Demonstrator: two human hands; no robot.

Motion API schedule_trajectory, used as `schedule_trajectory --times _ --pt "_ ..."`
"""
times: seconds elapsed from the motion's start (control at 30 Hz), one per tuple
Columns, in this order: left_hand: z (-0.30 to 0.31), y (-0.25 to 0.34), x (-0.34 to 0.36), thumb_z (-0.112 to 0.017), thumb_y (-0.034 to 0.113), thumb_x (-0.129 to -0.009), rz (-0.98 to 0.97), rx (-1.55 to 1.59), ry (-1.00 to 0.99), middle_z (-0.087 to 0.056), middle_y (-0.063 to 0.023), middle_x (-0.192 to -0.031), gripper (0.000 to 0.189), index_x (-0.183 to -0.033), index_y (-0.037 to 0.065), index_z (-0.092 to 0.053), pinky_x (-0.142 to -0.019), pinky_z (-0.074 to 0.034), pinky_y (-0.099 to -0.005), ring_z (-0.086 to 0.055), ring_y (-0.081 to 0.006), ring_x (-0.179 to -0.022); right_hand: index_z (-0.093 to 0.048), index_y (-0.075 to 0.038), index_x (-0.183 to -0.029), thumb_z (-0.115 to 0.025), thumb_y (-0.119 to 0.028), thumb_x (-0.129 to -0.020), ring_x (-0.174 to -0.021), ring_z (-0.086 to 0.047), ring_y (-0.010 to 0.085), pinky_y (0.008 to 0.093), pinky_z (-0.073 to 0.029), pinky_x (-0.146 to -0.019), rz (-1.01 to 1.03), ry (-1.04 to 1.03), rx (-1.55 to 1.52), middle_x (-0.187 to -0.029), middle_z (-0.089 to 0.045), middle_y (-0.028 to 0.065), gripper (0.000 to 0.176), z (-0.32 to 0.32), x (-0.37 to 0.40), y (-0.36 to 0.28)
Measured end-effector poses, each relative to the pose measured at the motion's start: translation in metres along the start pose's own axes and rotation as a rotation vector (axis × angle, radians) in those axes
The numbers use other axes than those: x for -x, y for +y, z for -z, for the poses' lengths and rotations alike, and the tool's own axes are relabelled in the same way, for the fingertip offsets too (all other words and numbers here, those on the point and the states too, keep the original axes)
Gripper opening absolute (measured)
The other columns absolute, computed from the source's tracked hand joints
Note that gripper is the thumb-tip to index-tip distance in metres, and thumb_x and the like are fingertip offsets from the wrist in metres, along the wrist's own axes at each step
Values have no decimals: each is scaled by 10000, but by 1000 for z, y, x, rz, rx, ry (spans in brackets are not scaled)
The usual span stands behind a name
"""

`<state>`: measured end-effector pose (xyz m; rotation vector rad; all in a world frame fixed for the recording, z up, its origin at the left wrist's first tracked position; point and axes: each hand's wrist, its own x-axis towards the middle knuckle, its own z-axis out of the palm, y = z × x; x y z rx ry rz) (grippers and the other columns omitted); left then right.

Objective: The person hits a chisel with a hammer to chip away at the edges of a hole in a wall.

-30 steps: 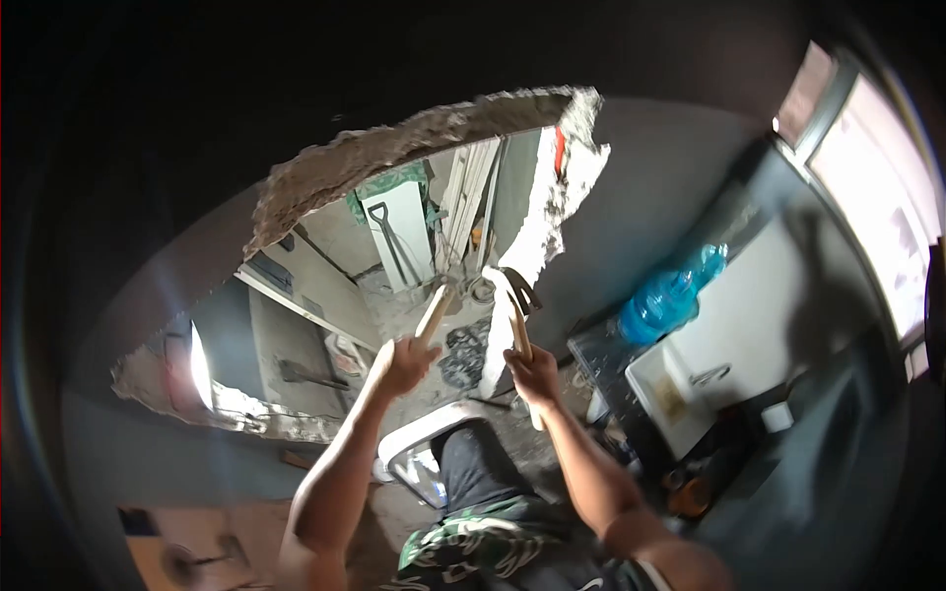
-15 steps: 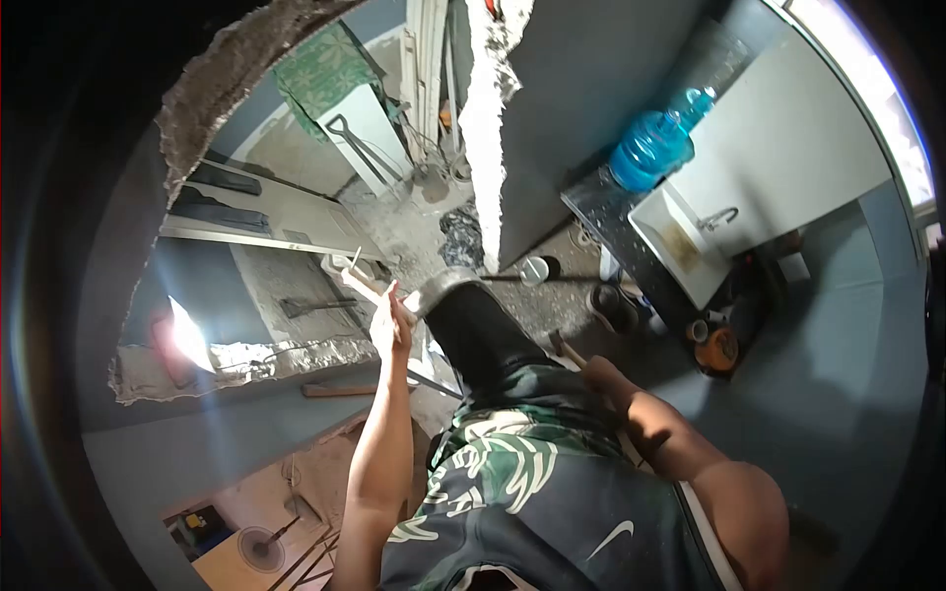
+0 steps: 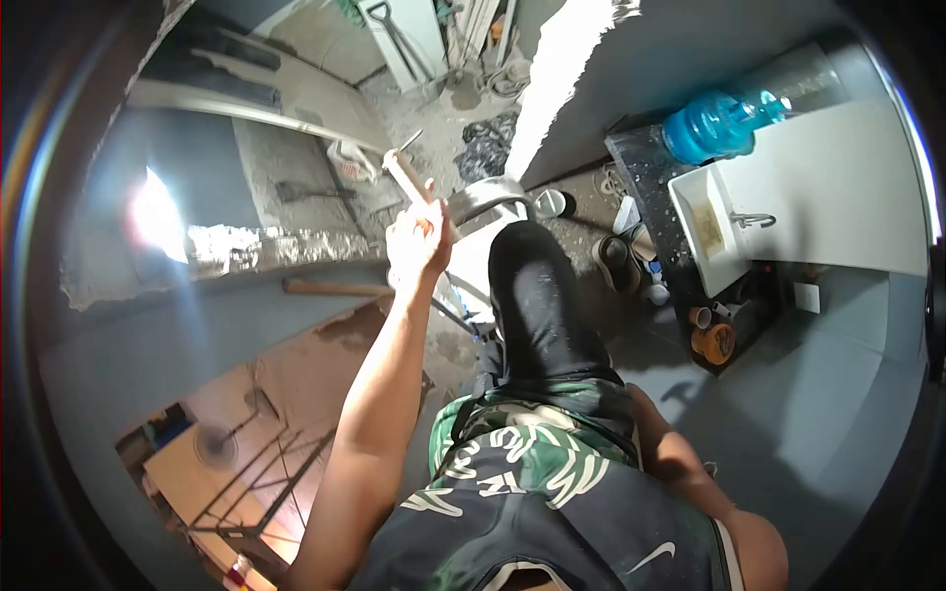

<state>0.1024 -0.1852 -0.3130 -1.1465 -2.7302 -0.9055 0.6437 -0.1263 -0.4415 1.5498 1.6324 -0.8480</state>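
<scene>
My left hand [image 3: 422, 236] is raised over the raised knee's left side. Its fingers are closed around a light wooden-handled tool [image 3: 406, 175] with a thin metal rod sticking out at the far end. Just beyond that hand is a white thing with a curved grey rim [image 3: 490, 193], beside my black trouser leg [image 3: 537, 295]. My right forearm [image 3: 680, 458] hangs down by my hip, and the hand itself is hidden behind my thigh and shorts. A hammer-like shadow [image 3: 682, 392] falls on the floor by that wrist.
A broken wall opening with a ragged lower edge [image 3: 286, 254] lies to the left. On the right stand a dark counter [image 3: 645, 197], a white sink [image 3: 702, 231], a blue water jug [image 3: 714, 128] and an orange container [image 3: 713, 343]. Shoes [image 3: 616, 261] and a black bag [image 3: 488, 148] lie on the dusty floor.
The view has shifted. My left hand with the wooden-handled tool now shows higher in it. My right hand, earlier seen gripping a hammer, has dropped out of sight behind my thigh.
</scene>
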Motion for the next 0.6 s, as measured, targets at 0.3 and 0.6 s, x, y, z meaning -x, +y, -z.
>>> schedule_trajectory --times 0.3,0.6 --pt "1 -5 2 -586 264 -858 -106 -51 183 -576 -60 -718 199 -935 100 -668 -633 -444 -381 -569 -241 -682 -634 48 -872 -713 -287 -856 -493 -609 232 380 -457 -429 -275 -119 -303 -657 -633 133 345 84 -35 -64" --pt "1 -13 -1 -687 265 -785 -132 -48 100 -651 -46 -927 423 -1185 136 -651 -746 -470 -370 -599 -241 -770 -669 47 -803 -717 -288 -862 -487 -627 201 351 -487 -435 -88 -10 -181 -635 -645 111 343 114 1 -95"
